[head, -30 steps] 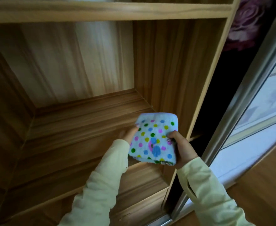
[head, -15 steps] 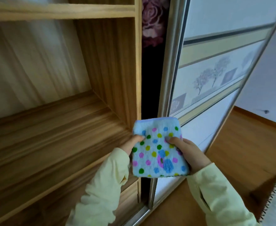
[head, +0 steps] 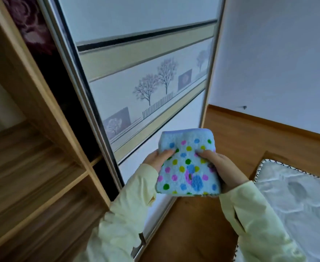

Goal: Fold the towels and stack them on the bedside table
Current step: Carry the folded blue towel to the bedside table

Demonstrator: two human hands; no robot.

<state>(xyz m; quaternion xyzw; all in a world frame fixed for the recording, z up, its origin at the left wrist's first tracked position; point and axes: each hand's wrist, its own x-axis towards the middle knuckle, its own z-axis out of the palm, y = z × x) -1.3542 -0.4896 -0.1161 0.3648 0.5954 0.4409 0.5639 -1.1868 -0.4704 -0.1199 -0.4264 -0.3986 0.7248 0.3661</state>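
Note:
A folded light-blue towel (head: 188, 163) with coloured polka dots is held up in front of me, folded into a small thick square. My left hand (head: 158, 159) grips its left edge, thumb on top. My right hand (head: 224, 170) grips its right edge, thumb pressed into the cloth. Both arms wear pale yellow sleeves. No bedside table is in view.
An open wooden wardrobe with shelves (head: 32, 167) fills the left. Its sliding door (head: 146, 76), printed with trees, stands straight ahead. A white mattress (head: 297, 205) with a stitched edge lies at the lower right on a wooden frame. Wooden floor (head: 240, 133) runs to a white wall.
My view has swung right, from the wardrobe shelf to the sliding door and the mattress. The towel stays gripped in both hands and has come away from the shelf.

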